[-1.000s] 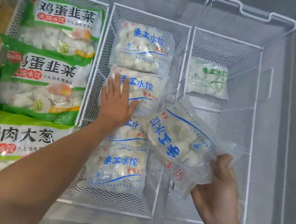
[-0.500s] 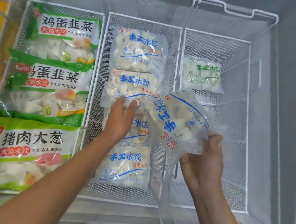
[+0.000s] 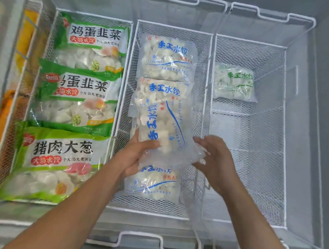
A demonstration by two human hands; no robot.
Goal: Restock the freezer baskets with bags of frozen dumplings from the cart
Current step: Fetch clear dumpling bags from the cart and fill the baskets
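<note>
Dumpling bag (image 3: 163, 128) in left hand (image 3: 134, 155) overlies three others.

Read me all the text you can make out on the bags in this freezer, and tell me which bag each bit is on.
"鸡蛋韭菜", "大馅水饺": far green bag, left basket.
"蛋韭菜", "个大馅大更满足": middle green bag.
"猪肉大葱", "大馅水饺": near green bag.
"手工水饺" in blue: top clear bag in the middle basket, second clear bag, and the held bag, sideways, gripped by the left hand.
"手工水饺" in green: small bag, right basket.
Small red and blue print: unreadable.
</note>
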